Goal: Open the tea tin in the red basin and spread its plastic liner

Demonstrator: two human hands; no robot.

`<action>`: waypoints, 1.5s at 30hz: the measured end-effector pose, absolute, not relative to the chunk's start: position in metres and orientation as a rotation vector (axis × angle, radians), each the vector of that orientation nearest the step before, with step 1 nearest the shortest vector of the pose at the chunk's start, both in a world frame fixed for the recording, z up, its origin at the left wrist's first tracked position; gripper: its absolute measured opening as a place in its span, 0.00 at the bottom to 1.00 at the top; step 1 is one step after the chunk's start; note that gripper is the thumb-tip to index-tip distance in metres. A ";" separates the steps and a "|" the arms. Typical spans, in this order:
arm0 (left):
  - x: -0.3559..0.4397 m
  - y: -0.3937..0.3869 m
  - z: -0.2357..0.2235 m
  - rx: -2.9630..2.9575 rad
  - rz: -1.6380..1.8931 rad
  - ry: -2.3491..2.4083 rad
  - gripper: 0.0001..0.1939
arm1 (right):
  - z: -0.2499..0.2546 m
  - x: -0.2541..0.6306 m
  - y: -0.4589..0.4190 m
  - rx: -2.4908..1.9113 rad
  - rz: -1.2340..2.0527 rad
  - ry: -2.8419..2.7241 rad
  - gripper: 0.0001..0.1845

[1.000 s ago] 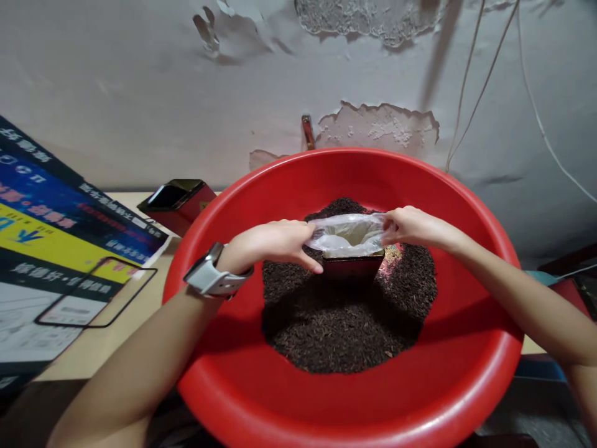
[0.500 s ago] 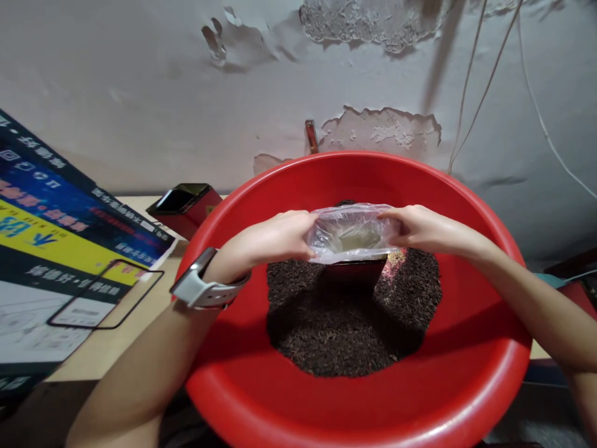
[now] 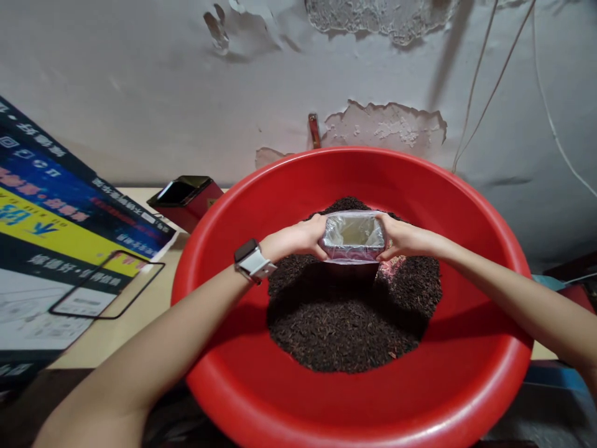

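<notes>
A clear plastic bag (image 3: 353,254) lines a dark red tin (image 3: 352,271), and its edge is folded down over the tin's rim. The tin stands mouth up on dark loose flakes that look like tea leaves (image 3: 345,336), inside a large red basin (image 3: 354,407). My left hand (image 3: 310,237) grips the left side of the bag-covered rim, thumb towards me. Opposite it, my right hand (image 3: 402,238) is closed on the right side of the same rim. The tin's mouth is open between them. Below the rim, shadow hides most of the tin.
To the left of the basin, another red tin (image 3: 189,202) stands open on a pale wooden table (image 3: 142,305). A large printed box (image 3: 60,236) and a thin black frame (image 3: 109,317) are further left. Behind the basin rises a peeling wall (image 3: 186,93) with hanging cords.
Both hands have come closer together and moved down. The bag's edge, stretched wide above the tin before, now lies folded over its rim.
</notes>
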State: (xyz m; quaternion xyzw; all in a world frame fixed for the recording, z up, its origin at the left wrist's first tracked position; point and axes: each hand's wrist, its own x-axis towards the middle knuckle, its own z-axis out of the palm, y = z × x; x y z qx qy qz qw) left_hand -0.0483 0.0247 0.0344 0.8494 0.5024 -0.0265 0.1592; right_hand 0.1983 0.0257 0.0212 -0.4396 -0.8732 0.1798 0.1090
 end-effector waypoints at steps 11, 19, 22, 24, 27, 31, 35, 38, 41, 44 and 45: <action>-0.063 0.053 0.000 2.066 0.295 0.978 0.52 | 0.007 0.184 0.039 -1.448 1.269 -1.706 0.18; -0.073 0.055 -0.028 1.754 0.142 1.004 0.52 | -0.015 0.187 0.027 -1.366 1.550 -1.801 0.27; -0.072 0.053 -0.031 1.696 0.108 0.998 0.50 | -0.012 0.193 0.026 -1.532 1.650 -1.760 0.23; -0.071 0.051 -0.030 1.644 0.003 0.987 0.43 | -0.008 0.197 0.026 -1.582 1.830 -1.741 0.15; -0.070 0.047 -0.027 1.596 -0.126 0.968 0.31 | -0.005 0.199 0.026 -1.534 2.170 -1.729 0.12; -0.069 0.042 -0.024 1.588 -0.088 1.007 0.31 | -0.011 0.200 0.026 -1.391 2.258 -1.766 0.14; -0.070 0.041 -0.026 1.562 -0.043 0.963 0.32 | -0.022 0.203 0.025 -1.208 2.206 -1.731 0.10; -0.075 0.045 -0.034 1.534 0.051 0.916 0.33 | -0.030 0.196 0.017 -1.261 2.106 -1.624 0.08; -0.079 0.049 -0.042 1.489 0.159 0.892 0.37 | -0.040 0.179 0.004 -1.431 1.822 -1.445 0.10; -0.074 0.047 -0.047 1.452 0.256 0.873 0.42 | -0.052 0.164 -0.001 -1.521 1.595 -1.350 0.14; -0.069 0.045 -0.048 1.443 0.301 0.869 0.43 | -0.054 0.162 0.001 -1.548 1.538 -1.328 0.14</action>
